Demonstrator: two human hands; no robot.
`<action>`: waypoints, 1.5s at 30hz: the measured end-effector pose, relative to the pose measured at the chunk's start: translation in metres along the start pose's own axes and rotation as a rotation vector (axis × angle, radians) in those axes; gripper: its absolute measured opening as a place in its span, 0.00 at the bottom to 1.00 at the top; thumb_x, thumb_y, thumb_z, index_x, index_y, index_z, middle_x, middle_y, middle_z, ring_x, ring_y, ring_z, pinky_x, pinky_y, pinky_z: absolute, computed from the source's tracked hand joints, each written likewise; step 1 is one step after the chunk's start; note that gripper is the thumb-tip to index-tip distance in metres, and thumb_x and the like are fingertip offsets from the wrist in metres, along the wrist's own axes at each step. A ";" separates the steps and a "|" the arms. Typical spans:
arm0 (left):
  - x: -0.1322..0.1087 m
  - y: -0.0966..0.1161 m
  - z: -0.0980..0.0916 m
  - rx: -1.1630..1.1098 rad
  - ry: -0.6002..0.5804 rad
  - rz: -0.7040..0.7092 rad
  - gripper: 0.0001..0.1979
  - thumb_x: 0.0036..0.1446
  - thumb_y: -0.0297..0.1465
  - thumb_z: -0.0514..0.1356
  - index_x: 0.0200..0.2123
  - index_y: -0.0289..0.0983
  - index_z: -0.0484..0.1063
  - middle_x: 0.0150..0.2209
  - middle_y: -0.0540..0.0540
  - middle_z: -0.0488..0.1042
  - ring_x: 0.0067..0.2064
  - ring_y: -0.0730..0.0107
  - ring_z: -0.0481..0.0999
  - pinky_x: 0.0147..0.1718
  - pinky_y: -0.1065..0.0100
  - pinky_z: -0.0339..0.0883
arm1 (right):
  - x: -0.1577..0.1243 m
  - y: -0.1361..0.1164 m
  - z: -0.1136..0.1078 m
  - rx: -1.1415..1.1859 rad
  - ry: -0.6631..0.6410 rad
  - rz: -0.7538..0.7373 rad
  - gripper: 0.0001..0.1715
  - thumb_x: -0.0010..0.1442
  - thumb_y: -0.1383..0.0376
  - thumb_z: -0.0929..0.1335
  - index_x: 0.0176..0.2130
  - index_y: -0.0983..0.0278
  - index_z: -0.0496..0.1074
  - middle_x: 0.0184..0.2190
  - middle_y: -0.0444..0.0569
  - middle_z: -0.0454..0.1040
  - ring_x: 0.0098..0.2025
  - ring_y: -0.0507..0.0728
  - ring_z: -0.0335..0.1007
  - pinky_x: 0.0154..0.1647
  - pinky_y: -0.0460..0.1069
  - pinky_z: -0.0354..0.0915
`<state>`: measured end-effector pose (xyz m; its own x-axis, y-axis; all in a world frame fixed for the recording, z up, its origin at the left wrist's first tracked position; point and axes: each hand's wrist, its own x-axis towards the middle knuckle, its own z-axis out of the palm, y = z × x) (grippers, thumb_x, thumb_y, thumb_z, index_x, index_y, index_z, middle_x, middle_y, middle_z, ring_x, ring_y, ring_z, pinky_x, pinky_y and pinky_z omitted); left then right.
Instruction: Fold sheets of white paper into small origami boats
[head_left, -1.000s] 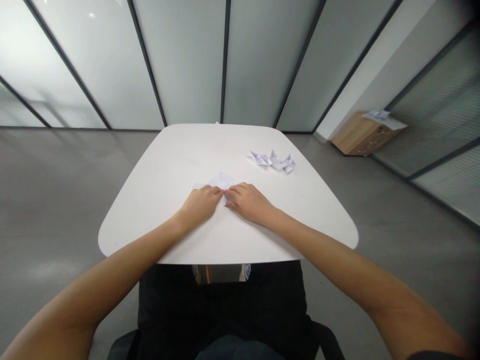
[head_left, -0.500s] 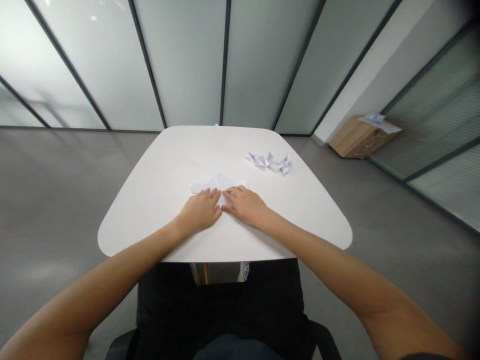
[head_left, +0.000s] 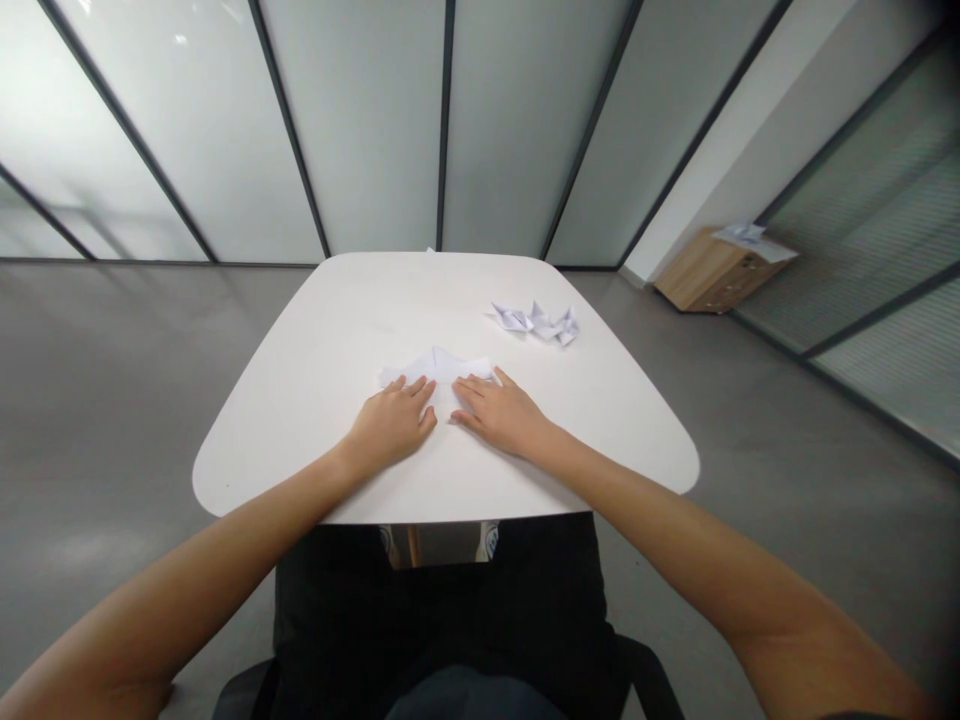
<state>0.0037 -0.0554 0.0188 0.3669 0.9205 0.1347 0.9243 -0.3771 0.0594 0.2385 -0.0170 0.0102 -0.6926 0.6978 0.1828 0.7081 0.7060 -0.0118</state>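
Note:
A folded sheet of white paper (head_left: 436,366) lies on the white table (head_left: 330,310) in front of me, its far edge rising to a low peak in the middle. My left hand (head_left: 394,420) rests flat over its near left part, fingers stretched out. On the near right part lies my right hand (head_left: 499,408), also flat with the fingers spread. A narrow gap separates the two hands, and paper shows between them. The near portion of the sheet is partly hidden under my fingers.
Several folded white paper shapes (head_left: 536,322) stand in a cluster at the table's back right. Beyond the table on the right, a wooden cabinet (head_left: 701,270) has papers on top. Frosted glass panels (head_left: 375,120) line the back.
My hands have slid apart from the middle of the paper, the left one leftward and the right one slightly rightward. The right fingers are spread wider.

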 end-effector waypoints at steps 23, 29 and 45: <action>-0.022 -0.065 -0.001 -0.083 0.018 -0.054 0.25 0.71 0.34 0.47 0.65 0.43 0.73 0.65 0.48 0.75 0.65 0.59 0.74 0.68 0.53 0.62 | -0.017 0.043 -0.012 0.268 -0.030 0.152 0.23 0.76 0.54 0.61 0.61 0.55 0.76 0.64 0.49 0.76 0.66 0.65 0.71 0.71 0.66 0.60; 0.007 -0.059 -0.018 -0.017 0.023 -0.093 0.20 0.72 0.41 0.51 0.45 0.44 0.83 0.47 0.44 0.84 0.47 0.54 0.82 0.48 0.56 0.74 | 0.031 0.049 -0.017 0.166 0.058 0.243 0.20 0.72 0.57 0.66 0.56 0.62 0.80 0.52 0.53 0.83 0.56 0.63 0.78 0.63 0.57 0.67; 0.085 -0.092 -0.008 -0.214 -0.174 -0.100 0.30 0.55 0.49 0.69 0.56 0.40 0.75 0.56 0.40 0.81 0.54 0.53 0.80 0.52 0.61 0.70 | 0.077 0.061 -0.012 0.307 -0.150 0.360 0.22 0.57 0.58 0.79 0.49 0.63 0.81 0.51 0.55 0.83 0.51 0.62 0.80 0.52 0.51 0.71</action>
<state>-0.0505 0.0568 0.0331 0.3052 0.9508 -0.0528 0.9201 -0.2801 0.2739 0.2299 0.0787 0.0358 -0.4391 0.8980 -0.0290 0.8487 0.4039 -0.3414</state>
